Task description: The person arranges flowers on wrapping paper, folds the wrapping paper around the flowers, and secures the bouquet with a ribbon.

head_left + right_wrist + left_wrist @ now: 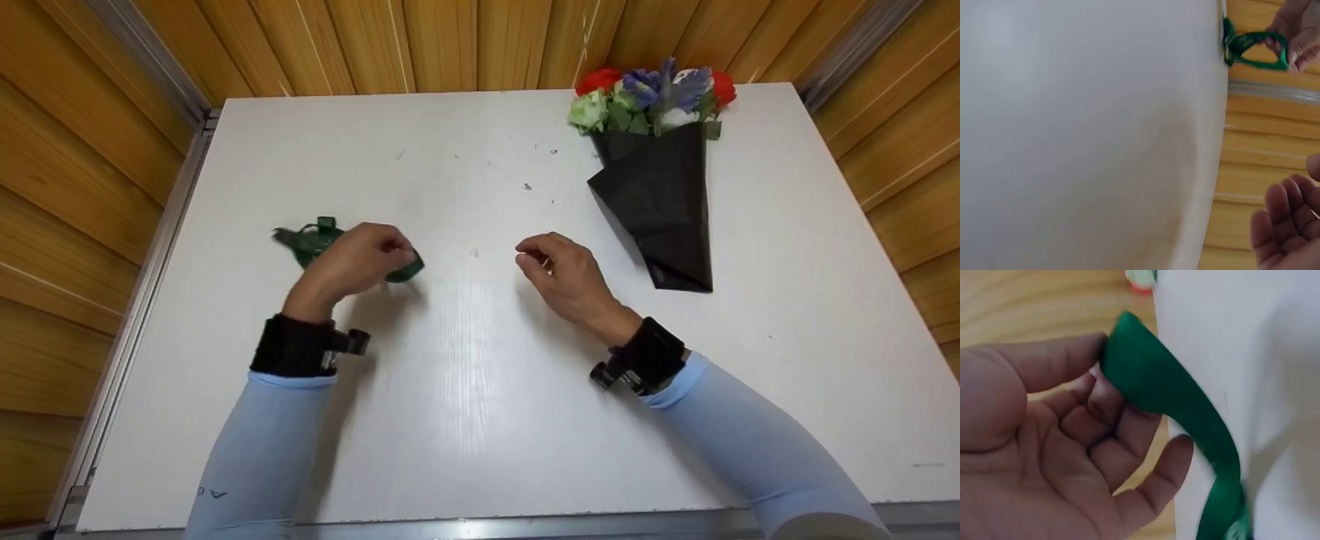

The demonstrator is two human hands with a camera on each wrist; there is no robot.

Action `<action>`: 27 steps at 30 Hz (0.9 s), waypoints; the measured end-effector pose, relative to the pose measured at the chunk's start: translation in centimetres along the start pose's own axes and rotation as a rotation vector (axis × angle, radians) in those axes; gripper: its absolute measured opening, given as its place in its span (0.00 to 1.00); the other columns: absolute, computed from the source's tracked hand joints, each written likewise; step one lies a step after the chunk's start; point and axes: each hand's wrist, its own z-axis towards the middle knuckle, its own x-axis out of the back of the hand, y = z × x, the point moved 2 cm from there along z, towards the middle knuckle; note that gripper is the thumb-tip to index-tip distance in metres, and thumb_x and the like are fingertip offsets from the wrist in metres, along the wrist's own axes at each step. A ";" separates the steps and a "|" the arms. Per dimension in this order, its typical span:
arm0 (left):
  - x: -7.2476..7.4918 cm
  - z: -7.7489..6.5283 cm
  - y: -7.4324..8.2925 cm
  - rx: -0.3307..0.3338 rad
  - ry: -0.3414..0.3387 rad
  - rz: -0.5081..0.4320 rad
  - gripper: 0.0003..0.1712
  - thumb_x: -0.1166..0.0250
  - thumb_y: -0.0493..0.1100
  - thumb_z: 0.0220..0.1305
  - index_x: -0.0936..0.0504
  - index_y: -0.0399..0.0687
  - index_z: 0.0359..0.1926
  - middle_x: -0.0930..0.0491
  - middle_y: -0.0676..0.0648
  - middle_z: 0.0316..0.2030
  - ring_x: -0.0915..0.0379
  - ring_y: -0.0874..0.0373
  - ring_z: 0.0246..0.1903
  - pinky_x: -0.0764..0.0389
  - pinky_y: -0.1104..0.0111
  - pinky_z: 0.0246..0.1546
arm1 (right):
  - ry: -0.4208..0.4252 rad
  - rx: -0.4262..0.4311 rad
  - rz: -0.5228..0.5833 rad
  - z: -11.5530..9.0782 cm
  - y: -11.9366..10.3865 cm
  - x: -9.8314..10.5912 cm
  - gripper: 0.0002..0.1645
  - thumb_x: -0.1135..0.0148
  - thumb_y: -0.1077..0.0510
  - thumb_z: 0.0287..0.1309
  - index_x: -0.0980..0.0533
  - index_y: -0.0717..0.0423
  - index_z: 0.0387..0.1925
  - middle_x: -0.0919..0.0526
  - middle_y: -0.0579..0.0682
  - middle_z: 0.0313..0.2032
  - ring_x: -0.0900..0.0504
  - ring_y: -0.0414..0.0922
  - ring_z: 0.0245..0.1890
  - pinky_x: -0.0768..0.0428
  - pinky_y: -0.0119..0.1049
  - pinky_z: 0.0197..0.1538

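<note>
My left hand point(356, 259) is over the left-middle of the table and pinches a green ribbon point(1168, 388) between thumb and fingertips. In the left wrist view the ribbon makes a wide, smooth band that curves down from the fingertips. Loops of the green ribbon point(313, 241) also show to the left of that hand in the head view, partly hidden behind it. Seen from the right wrist, the ribbon point(1284, 55) forms an open loop beside the left hand. My right hand point(566, 277) hovers above the table near its middle, fingers loosely curled, holding nothing.
A bouquet of red, purple, white and pale green flowers point(660, 94) in black wrapping paper point(667, 202) lies at the back right of the white table point(465, 420). Small dark scraps point(527, 187) dot the table's back half. Wood-panelled walls point(517, 45) border it.
</note>
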 end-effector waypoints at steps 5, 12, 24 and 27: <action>-3.3 0.2 3.8 -0.195 -0.150 -0.066 0.08 0.38 0.43 0.78 0.15 0.44 0.47 0.19 0.50 0.37 0.25 0.55 0.38 0.25 0.62 0.41 | -0.259 0.043 0.272 0.7 -2.0 -1.7 0.31 0.38 0.61 0.70 0.29 0.60 0.72 0.20 0.58 0.65 0.22 0.50 0.68 0.23 0.51 0.69; -4.8 0.4 5.5 -0.330 -0.175 -0.088 0.07 0.40 0.43 0.80 0.18 0.47 0.46 0.23 0.54 0.29 0.29 0.59 0.31 0.28 0.65 0.37 | -0.471 -0.077 0.757 0.8 -2.6 -1.9 0.10 0.46 0.59 0.70 0.20 0.55 0.46 0.17 0.47 0.47 0.23 0.44 0.55 0.29 0.43 0.65; -2.5 -0.3 1.9 -0.283 -0.220 -0.013 0.08 0.31 0.49 0.73 0.11 0.55 0.36 0.30 0.56 0.20 0.38 0.61 0.23 0.38 0.69 0.25 | -0.468 -0.272 0.608 -1.0 0.7 1.8 0.11 0.37 0.58 0.74 0.21 0.61 0.34 0.28 0.44 0.20 0.32 0.36 0.16 0.32 0.28 0.21; -1.6 -0.7 0.4 -0.231 -0.229 -0.006 0.10 0.31 0.51 0.71 0.11 0.55 0.32 0.28 0.54 0.21 0.35 0.59 0.24 0.35 0.69 0.27 | -0.484 -0.330 0.523 -1.7 2.2 3.3 0.13 0.36 0.57 0.74 0.21 0.64 0.37 0.27 0.44 0.21 0.33 0.36 0.16 0.35 0.28 0.21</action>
